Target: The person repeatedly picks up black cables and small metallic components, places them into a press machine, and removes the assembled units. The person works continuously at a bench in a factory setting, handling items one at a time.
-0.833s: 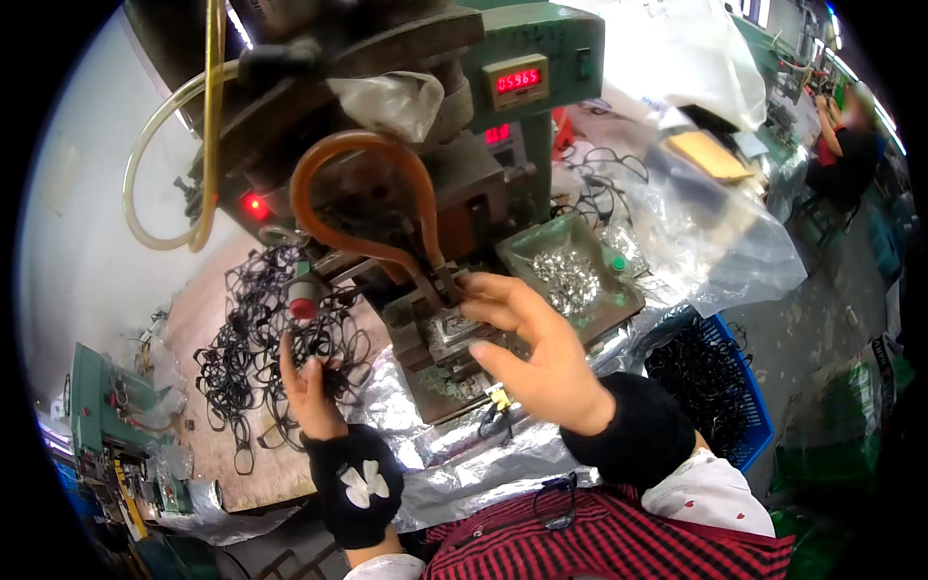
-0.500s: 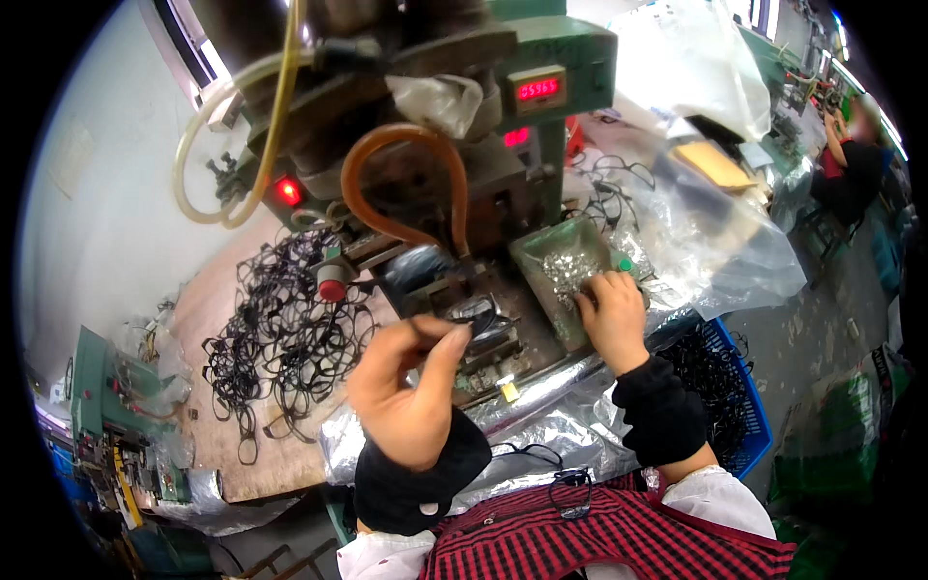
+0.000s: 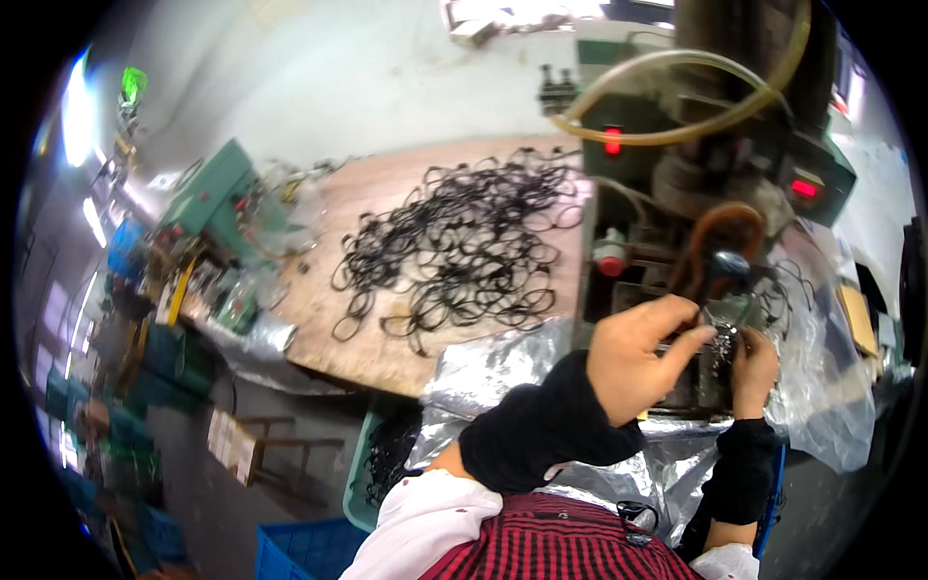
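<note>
Holding left hand (image 3: pixel 643 353) at the front of the press (image 3: pixel 628 179), with thumb and forefinger bent toward each other, almost meeting. Can see a dark glossy rounded thing (image 3: pixel 728 267) just beyond those tips; too blurred to tell whether pinched. Reaching with right hand (image 3: pixel 756 372) to the loose silver bits (image 3: pixel 720 356) between both hands, with fingers curled; cannot tell whether gripping any.

Wearing black cuffs (image 3: pixel 546 440) and red-and-black apron (image 3: pixel 551 541), with dark glasses (image 3: pixel 636 520) against it. Next out: silver foil (image 3: pixel 503 362) at the table edge, teal bin (image 3: pixel 356 478) of black stuff below, blue crate (image 3: pixel 304 551) near that. Clear plastic (image 3: pixel 831 411) just right of right hand.

Further: black frames (image 3: pixel 483 242) in a loose tangle on the table (image 3: pixel 319 333), left of the press. On the press: red button (image 3: pixel 610 259), orange hose (image 3: pixel 725 215), yellowish hose (image 3: pixel 657 140) higher up, red-lit display (image 3: pixel 803 188) at right.

Farther left: small stool (image 3: pixel 232 448) on the floor, green machine (image 3: pixel 213 193). Behind: pale wall (image 3: pixel 387 87).
</note>
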A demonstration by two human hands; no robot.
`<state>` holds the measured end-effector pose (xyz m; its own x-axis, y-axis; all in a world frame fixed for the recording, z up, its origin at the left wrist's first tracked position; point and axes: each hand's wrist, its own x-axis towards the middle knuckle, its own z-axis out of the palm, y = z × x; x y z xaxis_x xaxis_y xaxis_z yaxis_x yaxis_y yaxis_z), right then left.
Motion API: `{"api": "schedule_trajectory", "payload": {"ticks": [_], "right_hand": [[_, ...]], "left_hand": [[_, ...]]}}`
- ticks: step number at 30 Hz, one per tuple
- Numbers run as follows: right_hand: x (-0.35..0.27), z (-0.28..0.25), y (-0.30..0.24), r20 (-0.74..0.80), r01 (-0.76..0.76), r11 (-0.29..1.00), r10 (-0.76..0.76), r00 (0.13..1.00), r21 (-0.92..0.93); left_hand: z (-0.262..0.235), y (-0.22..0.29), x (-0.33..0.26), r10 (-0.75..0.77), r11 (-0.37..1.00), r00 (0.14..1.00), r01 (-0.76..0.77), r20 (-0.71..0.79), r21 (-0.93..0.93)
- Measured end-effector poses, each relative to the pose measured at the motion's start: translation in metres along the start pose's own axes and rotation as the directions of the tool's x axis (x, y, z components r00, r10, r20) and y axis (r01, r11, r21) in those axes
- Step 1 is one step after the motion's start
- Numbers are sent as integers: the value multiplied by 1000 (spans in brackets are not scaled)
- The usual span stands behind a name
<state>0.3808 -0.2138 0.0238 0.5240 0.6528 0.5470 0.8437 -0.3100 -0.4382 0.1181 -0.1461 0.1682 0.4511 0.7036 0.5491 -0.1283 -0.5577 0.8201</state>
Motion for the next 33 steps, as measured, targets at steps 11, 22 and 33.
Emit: {"api": "schedule_trajectory", "payload": {"ticks": [11,22,33], "right_hand": [[-14,-16,-13,10,-160,828,184,983,538],[-7,-5,-29,77,-210,832,199,977,513],[-14,-74,-92,30,48,859,-73,997,510]], "left_hand": [[-307,-102,-109,-34,884,540,409,-841,226],[-428,-174,-165,-292,-105,835,457,-466,883],[-209,-96,-121,-526,745,799,598,-290,296]]}}
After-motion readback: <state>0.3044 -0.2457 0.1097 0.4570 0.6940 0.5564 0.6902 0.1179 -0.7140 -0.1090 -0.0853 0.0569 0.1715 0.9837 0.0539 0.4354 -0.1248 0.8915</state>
